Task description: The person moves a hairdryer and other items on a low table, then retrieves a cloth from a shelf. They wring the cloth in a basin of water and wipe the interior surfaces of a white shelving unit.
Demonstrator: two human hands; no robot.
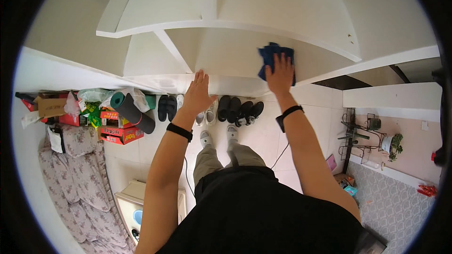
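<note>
A white shelving unit [226, 52] with upright dividers spans the upper half of the view. On one of its shelves, to the right of a divider, lies a crumpled dark blue cloth [276, 60]. My right hand [281, 72] presses flat on this cloth, fingers stretched out over it. At the unit's front edge is my left hand [197, 95], nothing in it, its thumb apart from the straight fingers. The fingertips are near or on the edge; contact cannot be told. Each wrist wears a black band.
Several pairs of shoes [229, 109] line the floor below the unit. Left are red boxes [122, 132], a rolled mat [136, 114] and a floral sofa [81, 180]. A low table [132, 197] stands behind. A potted plant [392, 147] sits on a metal stand at right.
</note>
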